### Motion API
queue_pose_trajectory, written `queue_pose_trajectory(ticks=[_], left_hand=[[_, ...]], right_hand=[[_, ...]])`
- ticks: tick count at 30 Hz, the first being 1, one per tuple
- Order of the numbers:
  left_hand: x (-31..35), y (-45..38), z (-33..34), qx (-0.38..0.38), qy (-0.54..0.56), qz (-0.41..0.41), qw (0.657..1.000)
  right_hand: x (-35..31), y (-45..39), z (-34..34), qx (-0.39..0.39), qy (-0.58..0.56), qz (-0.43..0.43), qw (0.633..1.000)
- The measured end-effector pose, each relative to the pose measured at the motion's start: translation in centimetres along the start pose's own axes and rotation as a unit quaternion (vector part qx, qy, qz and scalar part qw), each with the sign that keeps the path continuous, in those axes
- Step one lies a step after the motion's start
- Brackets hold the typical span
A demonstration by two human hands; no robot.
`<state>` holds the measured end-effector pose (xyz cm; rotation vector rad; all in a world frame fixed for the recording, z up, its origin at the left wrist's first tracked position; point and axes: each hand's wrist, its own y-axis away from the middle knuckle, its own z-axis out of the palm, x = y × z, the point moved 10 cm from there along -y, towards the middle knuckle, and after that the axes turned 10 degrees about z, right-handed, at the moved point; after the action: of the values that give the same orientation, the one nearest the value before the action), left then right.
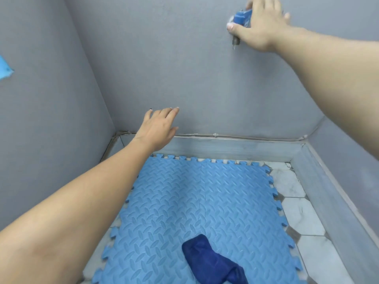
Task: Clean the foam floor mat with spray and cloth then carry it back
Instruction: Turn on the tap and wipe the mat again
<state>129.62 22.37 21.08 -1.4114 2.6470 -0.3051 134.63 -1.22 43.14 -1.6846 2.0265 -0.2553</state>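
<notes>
A light blue foam floor mat [190,203] with puzzle edges lies flat on the tiled floor in a wall corner. A dark blue cloth [213,263] lies crumpled on the mat's near part. My right hand [260,23] is raised high against the back wall, closed around a blue spray bottle [243,18], whose nozzle end shows at the hand's left. My left hand [160,128] is stretched forward above the mat's far edge, fingers apart and holding nothing.
Grey walls [184,74] close in on the left, back and right, with a grey skirting [235,148] along the floor. White and grey floor tiles [297,214] show to the right of the mat. A blue scrap [5,67] sits on the left wall.
</notes>
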Motion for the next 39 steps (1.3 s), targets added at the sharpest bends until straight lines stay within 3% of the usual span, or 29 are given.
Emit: queue_pose_trajectory(ticks=[3,4,6,8,9,11,13,16,21,23,26,28,29,31,33,34,36,39], left_hand=[[-0.2,2.9,2.7,0.002,0.030,-0.013,0.999],[-0.3,4.2,4.1,-0.004,0.043,-0.019,0.999],[-1.0,7.5,7.8,-0.027,0.062,-0.039,0.997],[-2.0,11.5,12.4,-0.065,0.071,-0.070,0.993],[-2.4,13.6,14.8,-0.090,0.069,-0.086,0.990],[-2.9,17.9,19.7,-0.145,0.069,-0.116,0.980],[-2.5,22.0,24.0,-0.194,0.080,-0.139,0.968],[-1.7,25.1,26.7,-0.163,0.092,-0.166,0.968],[-1.8,25.2,26.8,-0.116,0.097,-0.170,0.974],[-2.0,25.3,26.7,-0.105,0.098,-0.176,0.974],[-2.0,25.3,26.9,-0.100,0.109,-0.182,0.972],[-2.2,25.4,26.9,-0.094,0.107,-0.189,0.971],[-2.3,25.4,26.9,-0.092,0.110,-0.191,0.971],[-2.5,25.4,26.8,-0.083,0.116,-0.192,0.971],[-2.7,25.4,26.7,-0.071,0.129,-0.201,0.968],[-2.7,25.5,26.8,-0.071,0.133,-0.203,0.967],[-2.8,25.7,26.9,-0.068,0.139,-0.206,0.966],[-3.2,25.7,26.9,-0.060,0.145,-0.206,0.966]], right_hand=[[1.1,8.2,2.0,0.088,-0.099,0.001,0.991],[1.7,13.1,4.7,0.085,-0.140,-0.008,0.986],[2.7,25.1,13.5,-0.029,-0.158,-0.034,0.986],[4.0,38.7,22.6,-0.188,-0.075,-0.063,0.977],[4.7,44.8,25.7,-0.228,-0.021,-0.094,0.969],[5.2,53.6,29.2,-0.258,0.048,-0.179,0.948],[5.4,56.8,30.4,-0.268,0.067,-0.233,0.932],[6.4,55.0,31.5,-0.250,0.081,-0.237,0.935],[9.3,46.2,35.1,-0.228,0.087,-0.110,0.963],[11.2,41.3,36.7,-0.224,0.066,-0.028,0.972],[13.9,33.9,39.6,-0.206,0.017,0.177,0.962],[11.5,31.0,42.2,-0.193,0.021,0.241,0.951],[8.1,30.3,43.7,-0.205,0.014,0.217,0.954],[-1.7,30.3,46.6,-0.248,-0.012,0.070,0.966],[-9.9,32.1,48.0,-0.285,-0.011,-0.086,0.955],[-11.6,32.6,48.2,-0.307,-0.011,-0.120,0.944],[-10.1,32.1,48.4,-0.325,0.004,-0.129,0.937],[-0.3,29.6,46.5,-0.287,0.046,-0.059,0.955]])
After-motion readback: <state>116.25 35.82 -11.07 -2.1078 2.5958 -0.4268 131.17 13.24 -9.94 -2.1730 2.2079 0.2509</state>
